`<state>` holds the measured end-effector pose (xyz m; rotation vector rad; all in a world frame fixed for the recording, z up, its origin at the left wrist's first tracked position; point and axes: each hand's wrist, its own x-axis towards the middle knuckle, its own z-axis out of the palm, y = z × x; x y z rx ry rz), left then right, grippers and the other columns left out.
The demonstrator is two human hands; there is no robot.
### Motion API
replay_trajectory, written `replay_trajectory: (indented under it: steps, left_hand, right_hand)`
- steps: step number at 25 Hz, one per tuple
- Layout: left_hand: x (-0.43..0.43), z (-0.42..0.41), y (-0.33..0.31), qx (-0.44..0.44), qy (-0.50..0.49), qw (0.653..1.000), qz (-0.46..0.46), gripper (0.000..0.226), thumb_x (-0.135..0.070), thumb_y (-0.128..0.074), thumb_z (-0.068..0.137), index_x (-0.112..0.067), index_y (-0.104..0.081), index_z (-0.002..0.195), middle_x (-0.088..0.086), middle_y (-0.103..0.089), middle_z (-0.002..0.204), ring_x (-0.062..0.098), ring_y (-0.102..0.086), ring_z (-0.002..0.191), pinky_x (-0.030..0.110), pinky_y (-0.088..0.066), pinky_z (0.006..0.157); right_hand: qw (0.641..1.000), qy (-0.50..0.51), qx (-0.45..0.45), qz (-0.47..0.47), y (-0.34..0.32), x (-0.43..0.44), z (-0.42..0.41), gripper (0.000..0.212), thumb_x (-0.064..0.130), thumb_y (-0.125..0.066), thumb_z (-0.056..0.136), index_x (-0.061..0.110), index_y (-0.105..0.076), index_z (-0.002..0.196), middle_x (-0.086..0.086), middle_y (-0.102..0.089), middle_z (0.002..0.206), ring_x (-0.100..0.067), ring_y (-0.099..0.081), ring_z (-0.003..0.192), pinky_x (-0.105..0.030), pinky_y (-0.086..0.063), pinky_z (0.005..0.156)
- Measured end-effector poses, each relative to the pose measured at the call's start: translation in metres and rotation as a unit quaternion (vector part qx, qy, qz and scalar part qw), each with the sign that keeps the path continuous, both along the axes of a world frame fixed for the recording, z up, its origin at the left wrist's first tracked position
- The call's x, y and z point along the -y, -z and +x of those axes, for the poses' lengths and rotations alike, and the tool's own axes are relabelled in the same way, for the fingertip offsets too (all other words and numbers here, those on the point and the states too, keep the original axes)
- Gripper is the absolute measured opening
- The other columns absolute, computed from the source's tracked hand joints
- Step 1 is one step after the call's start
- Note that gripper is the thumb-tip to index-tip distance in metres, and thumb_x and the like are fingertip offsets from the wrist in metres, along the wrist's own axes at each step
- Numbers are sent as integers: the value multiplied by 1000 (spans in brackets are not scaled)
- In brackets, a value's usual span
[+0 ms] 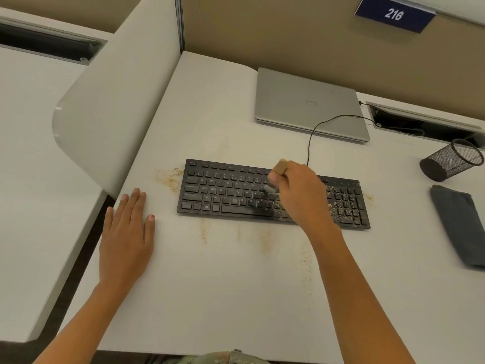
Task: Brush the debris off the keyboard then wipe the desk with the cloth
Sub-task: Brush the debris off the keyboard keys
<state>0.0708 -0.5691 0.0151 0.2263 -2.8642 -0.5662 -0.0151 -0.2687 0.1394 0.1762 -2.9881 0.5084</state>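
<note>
A black keyboard [225,191] lies across the middle of the white desk [210,285]. My right hand [301,191] grips a small brush with a wooden handle [280,166] over the keyboard's middle; its bristles are blurred against the keys. Tan debris [338,203] speckles the number pad at the keyboard's right end. More crumbs lie on the desk left of the keyboard [169,177] and in front of it [267,240]. My left hand [128,232] rests flat on the desk, left of the keyboard. A folded grey cloth [458,224] lies at the right edge.
A shut silver laptop [307,103] sits behind the keyboard, with a black cable [312,137] curving to a slot at the back right. A black mesh pen cup [451,160] lies tipped on its side at the right. A white partition [112,106] bounds the desk's left side.
</note>
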Motion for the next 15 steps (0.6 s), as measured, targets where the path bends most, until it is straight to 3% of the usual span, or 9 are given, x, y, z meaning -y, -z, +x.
replay_trajectory:
  steps: [3,8,12,15]
  left_hand:
    - [0,1,0,2,-1,1000,1,63,-40,-19,100,-8,-32,153,7,-31,159,23,-21,150,42,-8,123]
    - [-1,0,1,3,4,1000,-2,63,-40,-19,101,-7,-32,153,8,-31,159,23,-21,150,43,-9,123]
    - [1,1,1,2,3,1000,-1,62,-39,-20,101,-7,-32,153,8,-31,159,24,-21,150,44,-10,123]
    - [-1,0,1,4,4,1000,-1,63,-40,-20,101,-7,-32,153,8,-30,160,23,-20,150,44,-10,123]
  right_hand:
    - [992,-48,45,-106,9,10,-3,20,32,-49,98,23,-66,92,7,-66,91,-18,-57,89,-39,-48,78]
    - [998,28,26,50,2,-9,-13,29,36,-48,99,13,-65,91,-1,-65,76,-21,-59,73,-35,-49,69]
    - [995,83,36,-51,1,0,-9,38,34,-39,102,11,-60,81,4,-53,61,-10,-49,55,-27,-38,51]
    - [990,121,58,-34,6,-2,-6,40,33,-38,102,8,-62,81,-2,-59,63,-18,-55,55,-35,-49,54]
